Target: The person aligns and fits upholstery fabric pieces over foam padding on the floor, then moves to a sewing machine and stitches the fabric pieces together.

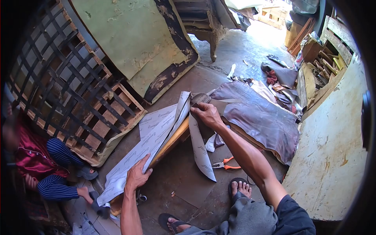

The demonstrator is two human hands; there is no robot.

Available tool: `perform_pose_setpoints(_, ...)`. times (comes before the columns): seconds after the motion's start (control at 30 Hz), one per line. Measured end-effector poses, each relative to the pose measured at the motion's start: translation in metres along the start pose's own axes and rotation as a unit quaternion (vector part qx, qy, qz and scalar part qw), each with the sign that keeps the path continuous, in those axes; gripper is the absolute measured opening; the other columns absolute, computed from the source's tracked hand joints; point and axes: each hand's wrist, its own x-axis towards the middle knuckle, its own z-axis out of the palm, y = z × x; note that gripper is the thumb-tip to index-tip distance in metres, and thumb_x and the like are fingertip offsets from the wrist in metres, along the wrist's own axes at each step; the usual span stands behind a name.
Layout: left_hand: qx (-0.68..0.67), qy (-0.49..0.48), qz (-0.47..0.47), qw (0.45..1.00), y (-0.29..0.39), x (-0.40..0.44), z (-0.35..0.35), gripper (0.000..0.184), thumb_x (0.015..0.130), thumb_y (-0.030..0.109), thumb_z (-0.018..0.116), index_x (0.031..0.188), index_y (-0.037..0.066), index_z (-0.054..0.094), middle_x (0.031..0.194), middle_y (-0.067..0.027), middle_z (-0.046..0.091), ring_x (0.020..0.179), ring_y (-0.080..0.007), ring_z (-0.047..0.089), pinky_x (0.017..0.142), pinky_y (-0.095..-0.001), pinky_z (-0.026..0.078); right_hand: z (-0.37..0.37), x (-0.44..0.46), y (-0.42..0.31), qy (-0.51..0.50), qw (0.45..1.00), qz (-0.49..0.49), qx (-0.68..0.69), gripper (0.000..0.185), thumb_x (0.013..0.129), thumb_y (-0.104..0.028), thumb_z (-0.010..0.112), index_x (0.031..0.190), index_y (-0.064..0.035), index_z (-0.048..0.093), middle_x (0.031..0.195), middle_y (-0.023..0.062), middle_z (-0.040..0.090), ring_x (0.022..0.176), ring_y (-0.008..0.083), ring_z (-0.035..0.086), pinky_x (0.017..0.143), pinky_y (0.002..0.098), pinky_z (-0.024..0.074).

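Upholstery fabric (150, 135) with "Excellent" printed on its pale backing lies over a long padded piece with a yellowish foam edge (170, 141). My left hand (136, 173) grips the fabric along the near part of that edge, thumb on the side. At the far corner, the fingers of my right hand (208, 114) are closed on the fabric's edge. From there a narrow printed strip (200, 152) hangs down, its tip near the floor. Pliers with orange handles (227, 163) lie on the floor below my right forearm.
Brown leather-like sheets (260, 117) and scraps (280, 74) lie on the floor ahead. A webbed wooden frame (78, 90) and a worn green panel (133, 39) stand at left. Another person in striped trousers (58, 192) sits there. At right is a pale board (329, 152).
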Motion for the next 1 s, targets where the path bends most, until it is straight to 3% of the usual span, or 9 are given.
perform_pose_setpoints(0.13, 0.009, -0.011, 0.0, 1.0, 0.003, 0.0, -0.002, 0.071, 0.085, 0.016, 0.074, 0.152, 0.017, 0.048, 0.149, -0.017, 0.054, 0.141, -0.0351, 0.047, 0.117, -0.0405, 0.037, 0.002, -0.001, 0.0, 0.023, 1.0, -0.012, 0.013, 0.047, 0.093, -0.042, 0.069, 0.115, -0.0006, 0.071, 0.103, 0.0188, 0.075, 0.097, 0.0246, 0.074, 0.086, 0.0369, 0.0523)
perform_pose_setpoints(0.4, 0.01, -0.01, 0.0, 1.0, 0.002, -0.001, -0.002, 0.071, 0.085, 0.016, 0.074, 0.152, 0.017, 0.048, 0.149, -0.0168, 0.054, 0.14, -0.0352, 0.048, 0.117, -0.0402, 0.037, 0.003, 0.006, 0.013, -0.002, 1.0, 0.02, 0.002, 0.065, 0.09, -0.046, 0.072, 0.131, 0.0038, 0.064, 0.129, 0.0234, 0.067, 0.123, 0.031, 0.065, 0.105, 0.0361, 0.0484)
perform_pose_setpoints(0.63, 0.007, -0.012, -0.001, 1.0, 0.001, -0.001, -0.001, 0.072, 0.085, 0.016, 0.074, 0.152, 0.018, 0.048, 0.149, -0.0161, 0.054, 0.141, -0.0348, 0.048, 0.117, -0.0403, 0.038, 0.001, 0.002, 0.004, -0.002, 1.0, 0.017, -0.001, 0.061, 0.091, -0.045, 0.072, 0.128, 0.0029, 0.066, 0.124, 0.022, 0.07, 0.117, 0.0302, 0.069, 0.1, 0.0357, 0.0504)
perform_pose_setpoints(0.8, 0.007, -0.011, -0.007, 1.0, 0.003, -0.001, -0.002, 0.072, 0.084, 0.017, 0.074, 0.151, 0.018, 0.049, 0.149, -0.016, 0.054, 0.141, -0.0349, 0.048, 0.117, -0.0404, 0.037, 0.002, 0.002, 0.006, 0.006, 1.0, 0.002, -0.001, 0.052, 0.091, -0.043, 0.072, 0.12, -0.0002, 0.07, 0.11, 0.0195, 0.075, 0.103, 0.0273, 0.073, 0.09, 0.0362, 0.053)
perform_pose_setpoints(1.0, 0.01, -0.01, -0.005, 1.0, 0.004, -0.001, -0.002, 0.072, 0.084, 0.017, 0.075, 0.152, 0.018, 0.049, 0.149, -0.0155, 0.054, 0.141, -0.0349, 0.048, 0.117, -0.0406, 0.037, 0.0, 0.001, 0.003, -0.008, 1.0, 0.011, -0.003, 0.052, 0.091, -0.043, 0.072, 0.121, -0.0001, 0.07, 0.11, 0.0201, 0.075, 0.104, 0.0278, 0.073, 0.09, 0.0367, 0.0529)
